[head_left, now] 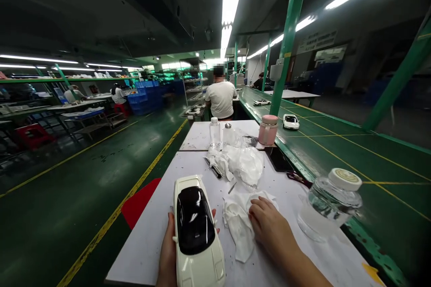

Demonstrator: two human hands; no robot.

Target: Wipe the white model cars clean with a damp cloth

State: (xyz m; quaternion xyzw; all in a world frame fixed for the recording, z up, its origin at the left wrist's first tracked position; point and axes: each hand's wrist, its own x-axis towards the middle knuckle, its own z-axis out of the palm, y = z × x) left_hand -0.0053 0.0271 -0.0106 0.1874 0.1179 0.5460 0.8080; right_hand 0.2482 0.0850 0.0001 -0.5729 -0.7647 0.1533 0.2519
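Observation:
A white toy car [199,258] with a glossy black roof and windows is held over the near left of the white table [144,251]. My left hand [168,249] grips it from beneath and the left side, with fingertips showing at its right side. To the right, my right hand [269,224] rests on a crumpled white cloth [237,224], its fingers bent together over the cloth's upper right part. Past the cloth lie a thin tool [232,188] and a bunched clear plastic bag [249,166].
A large clear jar [330,204] stands at right, near a phone [279,159]. Beyond are a pink mug [268,130] and a clear bottle [214,132]. Another white car [291,121] is on the green conveyor [323,143]. A person [221,98] sits ahead; a red stool [138,202] is left.

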